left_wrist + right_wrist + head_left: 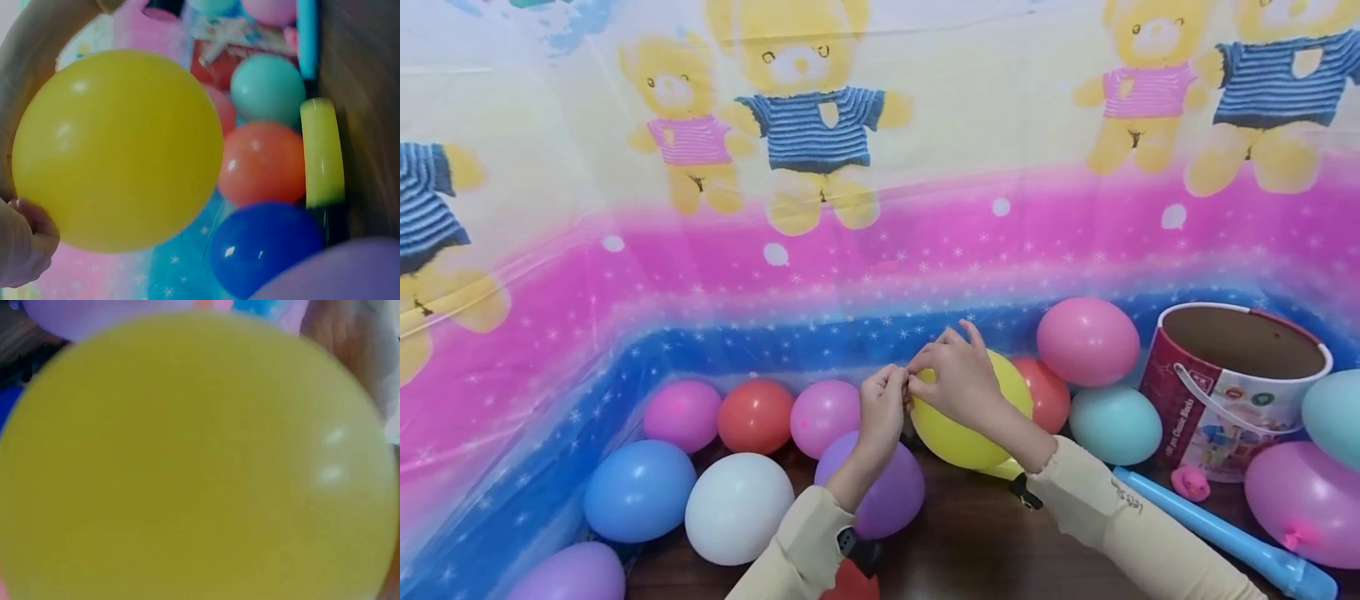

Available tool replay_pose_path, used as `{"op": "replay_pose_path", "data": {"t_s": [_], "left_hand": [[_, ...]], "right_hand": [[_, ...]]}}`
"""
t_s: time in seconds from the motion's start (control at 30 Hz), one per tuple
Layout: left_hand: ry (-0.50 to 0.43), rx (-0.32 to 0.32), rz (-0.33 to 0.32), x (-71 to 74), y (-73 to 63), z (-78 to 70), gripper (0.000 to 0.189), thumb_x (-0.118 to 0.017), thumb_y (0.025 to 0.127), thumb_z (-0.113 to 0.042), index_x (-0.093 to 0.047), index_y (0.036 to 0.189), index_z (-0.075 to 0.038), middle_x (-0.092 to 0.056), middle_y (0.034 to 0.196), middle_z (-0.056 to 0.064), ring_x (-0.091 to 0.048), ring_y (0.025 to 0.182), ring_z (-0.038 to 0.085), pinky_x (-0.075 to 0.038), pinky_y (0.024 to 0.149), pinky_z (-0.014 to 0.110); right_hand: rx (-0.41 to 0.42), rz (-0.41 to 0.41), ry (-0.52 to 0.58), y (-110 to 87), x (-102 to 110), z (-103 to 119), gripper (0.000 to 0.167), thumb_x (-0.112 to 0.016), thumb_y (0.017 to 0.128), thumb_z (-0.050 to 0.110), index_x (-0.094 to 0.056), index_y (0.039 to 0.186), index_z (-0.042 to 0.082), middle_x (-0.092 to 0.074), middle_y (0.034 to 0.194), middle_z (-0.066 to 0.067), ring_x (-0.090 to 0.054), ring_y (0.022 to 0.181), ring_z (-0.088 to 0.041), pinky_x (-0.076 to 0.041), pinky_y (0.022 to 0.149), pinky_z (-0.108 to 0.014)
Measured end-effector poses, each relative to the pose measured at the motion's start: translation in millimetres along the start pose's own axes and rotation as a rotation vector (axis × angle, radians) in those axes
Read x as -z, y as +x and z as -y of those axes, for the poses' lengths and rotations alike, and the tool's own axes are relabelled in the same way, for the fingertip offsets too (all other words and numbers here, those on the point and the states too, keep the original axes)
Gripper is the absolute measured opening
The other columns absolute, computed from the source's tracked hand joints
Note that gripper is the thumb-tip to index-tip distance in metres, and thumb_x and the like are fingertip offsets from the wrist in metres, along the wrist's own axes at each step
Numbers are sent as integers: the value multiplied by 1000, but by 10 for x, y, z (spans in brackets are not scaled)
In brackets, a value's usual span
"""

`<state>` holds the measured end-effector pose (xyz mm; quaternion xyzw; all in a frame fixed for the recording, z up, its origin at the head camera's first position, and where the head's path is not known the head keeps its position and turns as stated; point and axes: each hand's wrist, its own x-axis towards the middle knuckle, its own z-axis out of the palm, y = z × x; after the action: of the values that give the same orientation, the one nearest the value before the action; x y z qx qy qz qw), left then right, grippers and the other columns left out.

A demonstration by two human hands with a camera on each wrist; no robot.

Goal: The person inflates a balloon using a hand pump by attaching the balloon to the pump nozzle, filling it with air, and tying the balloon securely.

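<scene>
A round, inflated yellow balloon (958,442) hangs under my right hand (958,375), held up off the dark table. My left hand (882,408) meets the right one at the balloon's left side, where the fingertips of both pinch its neck. The neck itself is mostly covered by the fingers. In the left wrist view, the balloon (119,150) fills the left half, with fingers (40,244) at its lower left edge. Nearly all of the right wrist view is taken up by the same balloon (187,456). A purple balloon (891,492) sits just below my left wrist.
Pink, red, blue and white balloons (739,508) line the left. At right stand a block bucket (1172,400), a teal balloon (1116,425) and a pink balloon (1087,342). A blue tube (1225,529), a pink toy duck (1190,483) and a yellow cylinder (323,153) lie on the table (970,542).
</scene>
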<state>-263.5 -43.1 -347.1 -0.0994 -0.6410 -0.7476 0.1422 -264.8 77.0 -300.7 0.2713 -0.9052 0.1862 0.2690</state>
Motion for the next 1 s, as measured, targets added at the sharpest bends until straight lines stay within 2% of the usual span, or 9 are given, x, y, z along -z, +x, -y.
{"op": "replay_pose_path", "data": {"t_s": [0.17, 0.27, 0.37, 0.53, 0.6, 0.7, 0.77, 0.87, 1.0], "left_hand": [[92, -50, 19, 58, -17, -58, 34, -39, 103, -8, -42, 69, -7, -44, 66, -1, -46, 60, 8, -43, 60, 21], [111, -19, 5, 54, 4, -112, 33, -42, 102, -11, -45, 69, -7, -45, 66, -1, -47, 62, 9, -45, 64, 23], [132, 48, -38, 35, 35, -155, 36, -46, 99, -12, -45, 64, -9, -44, 59, -2, -46, 59, 10, -47, 63, 23], [177, 160, -80, 36, 109, -184, 42, -46, 96, -11, -44, 55, -11, -40, 49, -4, -46, 50, 9, -49, 56, 20], [128, 262, -61, 50, 153, -183, 41, -48, 95, -10, -46, 55, -11, -40, 46, -5, -46, 46, 6, -51, 53, 20], [29, 447, 6, 75, 240, -172, 34, -49, 93, -6, -51, 59, -9, -37, 42, -6, -41, 38, 5, -52, 52, 22], [-10, 535, 70, 95, 292, -171, 29, -50, 93, -4, -53, 64, -8, -34, 41, -6, -36, 36, 5, -53, 54, 24], [-16, 567, 170, 124, 354, -172, 28, -47, 93, -4, -53, 66, -9, -30, 42, -8, -32, 37, 5, -56, 57, 27], [-45, 569, 295, 120, 349, -135, 40, -39, 98, -8, -45, 58, -13, -27, 42, -9, -28, 38, 6, -60, 64, 32]], "right_hand": [[55, -139, 66, 10, -111, 64, 7, -71, 84, 12, -77, 83, 10, -74, 94, -3, -57, 103, -25, -27, 114, -59], [77, -202, 125, 28, -187, 33, 7, -70, 83, 9, -74, 78, 7, -66, 99, -8, -51, 104, -30, -30, 109, -58], [60, -186, 217, 59, -252, -16, 8, -68, 84, 8, -72, 78, 4, -56, 101, -12, -43, 99, -32, -32, 98, -55], [-21, -59, 351, 67, -339, -96, 10, -65, 85, 10, -73, 83, 3, -46, 96, -10, -36, 97, -29, -27, 88, -48], [-49, 0, 391, 42, -360, -138, 10, -64, 85, 10, -72, 81, 5, -45, 95, -8, -35, 98, -29, -25, 88, -47], [-97, 119, 470, -2, -350, -217, 12, -61, 84, 8, -72, 81, 8, -42, 96, -7, -32, 101, -28, -22, 91, -47], [-139, 204, 525, -10, -311, -271, 15, -58, 83, 9, -73, 86, 8, -43, 101, -7, -31, 106, -29, -22, 94, -49], [-203, 337, 624, 18, -221, -335, 20, -56, 86, 12, -73, 95, 7, -44, 109, -8, -30, 115, -30, -26, 98, -52], [-215, 465, 758, 37, -124, -425, 22, -54, 90, 11, -72, 100, 1, -48, 112, -10, -33, 121, -31, -33, 98, -49]]}}
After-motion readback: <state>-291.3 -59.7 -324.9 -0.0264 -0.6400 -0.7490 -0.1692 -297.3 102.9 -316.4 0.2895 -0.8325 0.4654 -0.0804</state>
